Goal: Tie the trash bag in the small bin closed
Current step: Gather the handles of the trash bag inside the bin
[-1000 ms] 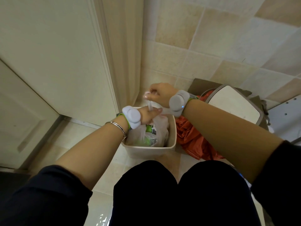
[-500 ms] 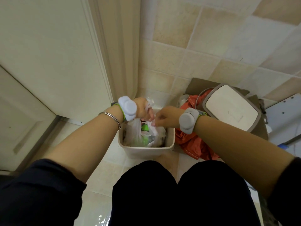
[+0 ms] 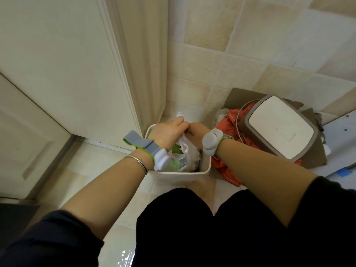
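Note:
A small white rectangular bin (image 3: 179,176) stands on the tiled floor in front of my knees. Inside it sits a thin translucent trash bag (image 3: 183,151) holding green and white packaging. My left hand (image 3: 168,132) and my right hand (image 3: 196,130) meet over the far side of the bin, knuckles together, both pinching the gathered top of the bag. The bag's top edge is mostly hidden under my fingers. Each wrist wears a grey band with a white sensor.
A cream door and its frame (image 3: 119,74) stand close on the left of the bin. On the right lie an orange-red cloth (image 3: 229,168), a cardboard box (image 3: 237,97) and a grey-rimmed white bin lid (image 3: 282,128). A tiled wall rises behind.
My hands were apart, the right one raised and pulling a strand of bag upward. Now both have come down and together over the far side of the bin.

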Demonstrator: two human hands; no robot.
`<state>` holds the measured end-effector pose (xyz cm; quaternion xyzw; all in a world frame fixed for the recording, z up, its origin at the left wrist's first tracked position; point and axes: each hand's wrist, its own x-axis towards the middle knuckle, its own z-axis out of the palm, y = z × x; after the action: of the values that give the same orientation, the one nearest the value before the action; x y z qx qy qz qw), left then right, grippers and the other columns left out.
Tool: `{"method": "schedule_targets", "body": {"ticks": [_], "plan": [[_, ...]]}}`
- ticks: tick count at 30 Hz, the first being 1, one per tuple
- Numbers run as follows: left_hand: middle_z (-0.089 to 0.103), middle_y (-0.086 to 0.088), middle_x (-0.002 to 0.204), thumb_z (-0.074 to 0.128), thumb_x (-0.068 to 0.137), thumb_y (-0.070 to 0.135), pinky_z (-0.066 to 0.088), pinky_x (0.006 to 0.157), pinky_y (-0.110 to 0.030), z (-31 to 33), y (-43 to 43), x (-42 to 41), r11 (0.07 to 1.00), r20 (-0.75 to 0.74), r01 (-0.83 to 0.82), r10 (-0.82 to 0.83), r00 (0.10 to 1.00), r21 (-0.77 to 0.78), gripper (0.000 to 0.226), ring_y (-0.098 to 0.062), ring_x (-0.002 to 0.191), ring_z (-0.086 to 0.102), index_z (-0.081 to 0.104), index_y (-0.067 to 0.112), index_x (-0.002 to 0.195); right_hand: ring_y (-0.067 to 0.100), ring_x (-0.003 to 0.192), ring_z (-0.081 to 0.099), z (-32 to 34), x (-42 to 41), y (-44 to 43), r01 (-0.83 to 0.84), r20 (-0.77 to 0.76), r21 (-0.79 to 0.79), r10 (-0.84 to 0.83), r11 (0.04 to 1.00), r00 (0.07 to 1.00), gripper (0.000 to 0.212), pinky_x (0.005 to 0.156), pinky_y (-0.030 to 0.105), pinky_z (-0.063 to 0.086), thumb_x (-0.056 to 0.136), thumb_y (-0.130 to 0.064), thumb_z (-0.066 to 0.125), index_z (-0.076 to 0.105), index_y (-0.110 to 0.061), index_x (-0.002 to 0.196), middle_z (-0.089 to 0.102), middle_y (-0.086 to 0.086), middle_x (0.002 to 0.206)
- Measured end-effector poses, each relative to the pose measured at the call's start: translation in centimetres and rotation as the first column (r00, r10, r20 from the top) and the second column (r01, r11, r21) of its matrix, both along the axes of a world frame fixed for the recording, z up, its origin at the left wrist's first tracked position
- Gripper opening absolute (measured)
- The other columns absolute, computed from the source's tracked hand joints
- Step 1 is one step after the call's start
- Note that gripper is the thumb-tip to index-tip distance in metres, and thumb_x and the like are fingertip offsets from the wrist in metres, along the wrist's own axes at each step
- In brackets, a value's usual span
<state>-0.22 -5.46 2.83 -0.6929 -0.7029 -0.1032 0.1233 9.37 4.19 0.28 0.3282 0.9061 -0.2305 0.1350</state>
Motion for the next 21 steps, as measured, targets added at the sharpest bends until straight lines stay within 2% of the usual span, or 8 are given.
{"method": "schedule_targets", "body": {"ticks": [1, 3, 5, 6, 8, 11, 18, 21], "plan": [[0.064, -0.005, 0.064, 0.045, 0.07, 0.016, 0.023, 0.033, -0.015, 0.4, -0.1, 0.0, 1.0, 0.021, -0.015, 0.015, 1.0, -0.013, 0.017, -0.021, 0.043, 0.059, 0.059, 0.018, 0.078, 0.021, 0.099, 0.055, 0.2, -1.0, -0.1, -0.025, -0.048, 0.24, 0.037, 0.971, 0.998, 0.03, 0.085, 0.03, 0.031, 0.094, -0.005, 0.035, 0.062, -0.011, 0.106, 0.058, 0.01, 0.104], [0.067, -0.013, 0.081, 0.05, 0.08, 0.012, 0.036, 0.044, -0.024, 0.7, -0.1, -0.2, 0.992, 0.097, -0.066, 0.077, 0.992, -0.111, 0.019, -0.029, 0.065, 0.068, 0.066, 0.009, 0.09, 0.032, 0.112, 0.053, 3.6, -1.0, 1.0, -0.15, -0.038, 0.054, 0.152, 0.987, 0.988, 0.03, 0.088, 0.032, 0.034, 0.094, -0.011, 0.037, 0.055, 0.001, 0.115, 0.059, 0.02, 0.122], [0.065, -0.013, 0.11, 0.043, 0.094, 0.019, 0.043, 0.064, -0.035, 0.9, -0.1, -0.3, 0.931, 0.122, -0.197, 0.244, 0.962, -0.308, 0.026, -0.034, 0.098, 0.064, 0.06, 0.013, 0.112, 0.034, 0.11, 0.055, 5.3, 0.2, 1.7, -0.208, -0.025, 0.087, 0.211, 0.974, 0.977, 0.03, 0.09, 0.038, 0.041, 0.094, -0.016, 0.038, 0.055, 0.0, 0.113, 0.06, 0.022, 0.12], [0.064, -0.011, 0.116, 0.04, 0.096, 0.024, 0.045, 0.072, -0.036, 1.1, -0.2, -0.5, 0.893, 0.087, -0.251, 0.303, 0.949, -0.373, 0.028, -0.034, 0.105, 0.061, 0.059, 0.016, 0.115, 0.033, 0.11, 0.055, 4.8, -0.6, 1.4, -0.236, 0.029, 0.125, 0.234, 0.964, 0.972, 0.03, 0.091, 0.039, 0.043, 0.094, -0.017, 0.039, 0.055, -0.001, 0.113, 0.061, 0.021, 0.119], [0.066, -0.01, 0.12, 0.036, 0.098, 0.033, 0.048, 0.08, -0.037, 1.8, -0.6, -0.7, 0.863, 0.037, -0.302, 0.345, 0.938, -0.406, 0.033, -0.035, 0.108, 0.061, 0.06, 0.02, 0.116, 0.033, 0.111, 0.054, 4.1, -0.5, 1.9, -0.306, 0.082, 0.213, 0.295, 0.928, 0.952, 0.029, 0.091, 0.04, 0.044, 0.094, -0.016, 0.039, 0.056, -0.002, 0.111, 0.061, 0.019, 0.119], [0.065, -0.014, 0.122, 0.033, 0.098, 0.037, 0.048, 0.085, -0.036, 1.6, -1.3, -1.9, 0.828, -0.005, -0.331, 0.369, 0.929, -0.452, 0.037, -0.035, 0.111, 0.06, 0.059, 0.019, 0.117, 0.034, 0.11, 0.053, 4.2, 0.4, 3.0, -0.266, 0.104, 0.253, 0.247, 0.93, 0.963, 0.028, 0.091, 0.042, 0.043, 0.095, -0.017, 0.037, 0.056, -0.001, 0.11, 0.06, 0.021, 0.118], [0.064, -0.012, 0.122, 0.037, 0.097, 0.033, 0.047, 0.085, -0.034, 0.0, -3.7, -3.4, 0.721, -0.034, -0.399, 0.463, 0.886, -0.567, 0.03, -0.033, 0.11, 0.059, 0.058, 0.024, 0.117, 0.038, 0.1, 0.059, 2.9, 2.1, 4.6, -0.191, 0.216, 0.223, 0.142, 0.956, 0.966, 0.033, 0.086, 0.041, 0.048, 0.095, -0.023, 0.037, 0.059, 0.001, 0.099, 0.063, 0.024, 0.11], [0.065, -0.012, 0.119, 0.039, 0.096, 0.031, 0.047, 0.086, -0.035, -0.7, -4.6, -3.9, 0.659, -0.01, -0.418, 0.528, 0.849, -0.625, 0.029, -0.034, 0.109, 0.059, 0.062, 0.021, 0.11, 0.038, 0.104, 0.058, 2.7, 3.0, 4.8, -0.14, 0.231, 0.219, 0.088, 0.965, 0.969, 0.034, 0.09, 0.041, 0.048, 0.094, -0.023, 0.037, 0.06, 0.0, 0.102, 0.064, 0.023, 0.114]]}}
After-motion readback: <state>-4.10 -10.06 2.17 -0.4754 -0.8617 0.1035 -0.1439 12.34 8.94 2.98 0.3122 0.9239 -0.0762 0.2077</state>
